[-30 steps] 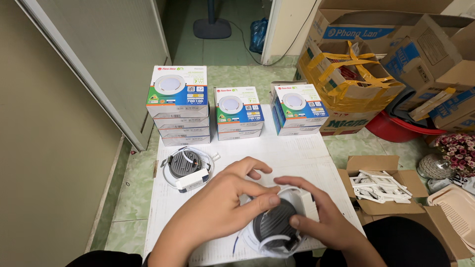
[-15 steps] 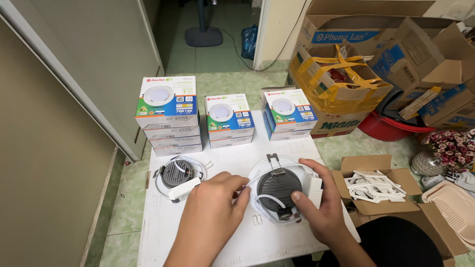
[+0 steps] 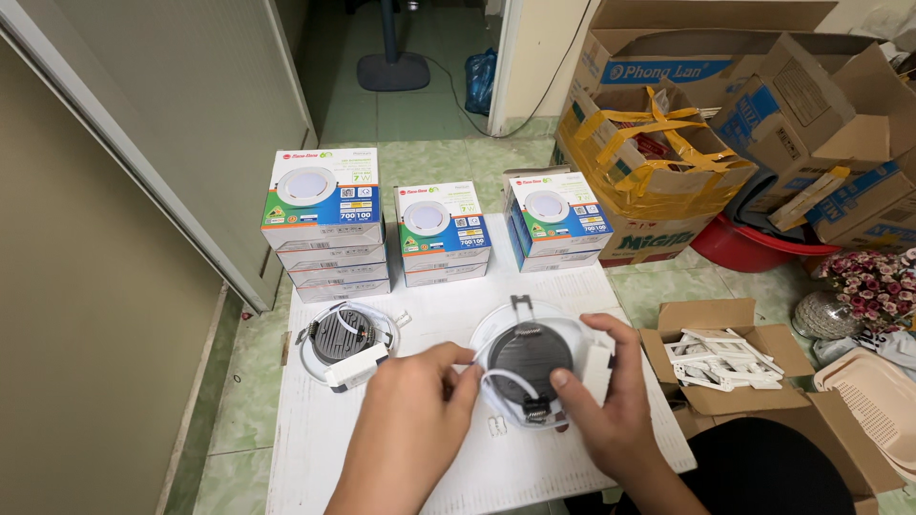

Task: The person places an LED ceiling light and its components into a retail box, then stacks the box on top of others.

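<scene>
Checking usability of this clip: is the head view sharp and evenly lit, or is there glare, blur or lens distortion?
Head view: sharp at the centre, with the downlight and both hands, left hand and right hand, in focus without motion blur; soft, even light with faint shadows on the white board; no strong glare; wide-angle bending shows on the door frame at left.

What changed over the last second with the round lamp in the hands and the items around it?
The round downlight went from cupped close under both hands to lying back-up, farther out on the white sheet. The left hand now pinches its white wire; the right hand steadies its rim and driver. The second downlight and the stacked boxes stayed put.
</scene>
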